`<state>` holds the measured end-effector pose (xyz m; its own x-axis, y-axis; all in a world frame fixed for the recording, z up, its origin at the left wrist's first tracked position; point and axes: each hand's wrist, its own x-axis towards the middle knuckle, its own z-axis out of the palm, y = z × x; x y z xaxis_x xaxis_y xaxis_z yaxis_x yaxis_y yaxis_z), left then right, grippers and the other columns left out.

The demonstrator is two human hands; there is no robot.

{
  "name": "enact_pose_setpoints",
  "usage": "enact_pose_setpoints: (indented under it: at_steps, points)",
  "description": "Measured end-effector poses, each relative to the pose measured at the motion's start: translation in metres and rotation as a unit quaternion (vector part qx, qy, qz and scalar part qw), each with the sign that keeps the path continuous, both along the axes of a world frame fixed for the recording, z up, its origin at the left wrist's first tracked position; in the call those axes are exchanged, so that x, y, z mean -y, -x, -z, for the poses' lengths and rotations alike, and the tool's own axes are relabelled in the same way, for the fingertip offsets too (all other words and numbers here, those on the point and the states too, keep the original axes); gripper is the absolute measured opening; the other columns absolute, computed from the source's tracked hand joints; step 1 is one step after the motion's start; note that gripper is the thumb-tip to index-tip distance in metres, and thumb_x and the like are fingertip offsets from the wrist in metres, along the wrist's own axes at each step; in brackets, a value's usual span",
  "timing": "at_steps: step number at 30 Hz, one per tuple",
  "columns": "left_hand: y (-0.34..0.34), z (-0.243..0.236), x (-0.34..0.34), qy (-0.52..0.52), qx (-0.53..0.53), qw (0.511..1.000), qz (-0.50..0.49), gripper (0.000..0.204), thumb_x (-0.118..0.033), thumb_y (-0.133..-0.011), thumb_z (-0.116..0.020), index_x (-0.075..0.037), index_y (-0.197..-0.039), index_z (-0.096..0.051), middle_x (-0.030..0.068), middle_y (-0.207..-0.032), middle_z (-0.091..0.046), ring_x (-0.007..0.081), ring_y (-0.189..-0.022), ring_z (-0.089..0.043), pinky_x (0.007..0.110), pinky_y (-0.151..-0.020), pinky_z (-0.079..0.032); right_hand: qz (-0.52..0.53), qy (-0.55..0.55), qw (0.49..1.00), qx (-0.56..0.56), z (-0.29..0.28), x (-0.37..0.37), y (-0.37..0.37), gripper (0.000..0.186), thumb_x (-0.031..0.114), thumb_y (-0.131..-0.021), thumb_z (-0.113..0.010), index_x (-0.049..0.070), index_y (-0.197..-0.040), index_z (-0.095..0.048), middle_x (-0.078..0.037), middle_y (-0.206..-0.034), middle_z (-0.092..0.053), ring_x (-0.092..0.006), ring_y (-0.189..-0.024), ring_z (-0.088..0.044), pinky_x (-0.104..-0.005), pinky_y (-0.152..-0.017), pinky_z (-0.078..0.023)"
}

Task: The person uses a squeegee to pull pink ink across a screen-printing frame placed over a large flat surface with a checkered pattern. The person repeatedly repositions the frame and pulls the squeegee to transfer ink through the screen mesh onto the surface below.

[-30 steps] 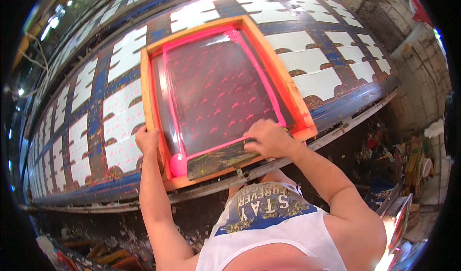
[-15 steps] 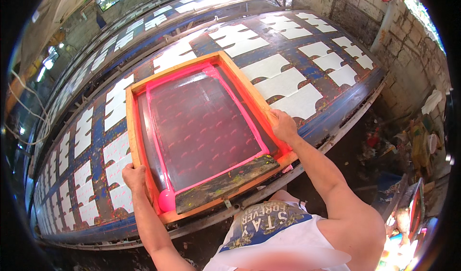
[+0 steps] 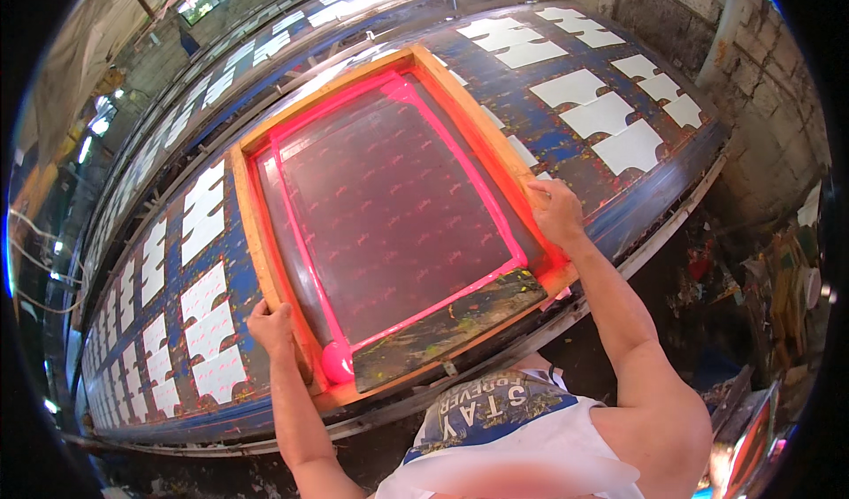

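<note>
A wooden screen-printing frame (image 3: pixel 250 225) lies tilted across the long table in front of me. Its dark mesh (image 3: pixel 398 207) carries a faint repeating pattern, bordered by bright pink ink (image 3: pixel 299 225) that pools at the near left corner. Along the near end, inside the frame, rests a dark, paint-stained squeegee board (image 3: pixel 451 331). My left hand (image 3: pixel 271 327) is closed around the frame's left rail. Closed over the right rail is my right hand (image 3: pixel 557 211), its fingers bent onto the wood. Whatever is beneath the frame is hidden.
Left of the frame, white cut pieces (image 3: pixel 212 331) bear small pink prints. Plain white pieces (image 3: pixel 591 114) lie to the right on the blue-stained table (image 3: pixel 650 190). More pieces cover a second table (image 3: pixel 181 114) behind. A block wall (image 3: pixel 769 83) stands right, with clutter (image 3: pixel 787 296) below.
Both hands have carried the frame to the right along the table, with the squeegee inside. It now covers much of the white pieces that showed beside its right rail.
</note>
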<state>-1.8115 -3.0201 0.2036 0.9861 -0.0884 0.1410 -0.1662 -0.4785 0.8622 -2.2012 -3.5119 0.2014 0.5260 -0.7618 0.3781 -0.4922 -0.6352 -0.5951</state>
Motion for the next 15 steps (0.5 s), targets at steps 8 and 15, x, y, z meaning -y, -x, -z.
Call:
enact_pose_setpoints:
  at_steps: [8,15]
  points:
    - [0.105,0.035,0.117,0.048,-0.014,0.999,0.011,0.03,-0.001,-0.081,-0.08,0.006,-0.11,-0.083,0.0003,-0.087,-0.074,0.0084,-0.073,-0.066,0.028,-0.065,-0.053,0.032,-0.032,0.999,0.001,0.016,0.122,0.095,0.042,-0.001,-0.084,-0.076,0.011,-0.124,-0.082,-0.014,-0.117,-0.078,-0.0372,-0.111,-0.076,-0.0445,-0.098,-0.061]
    - [0.139,0.036,0.162,0.037,-0.007,0.999,0.011,0.03,-0.005,-0.08,-0.083,0.006,-0.108,-0.083,0.0023,-0.089,-0.076,0.0107,-0.077,-0.069,0.031,-0.07,-0.055,0.009,-0.045,0.999,0.002,0.033,0.171,0.136,0.045,-0.004,-0.081,-0.079,0.009,-0.124,-0.081,-0.015,-0.12,-0.078,-0.0351,-0.114,-0.076,-0.0414,-0.1,-0.061]
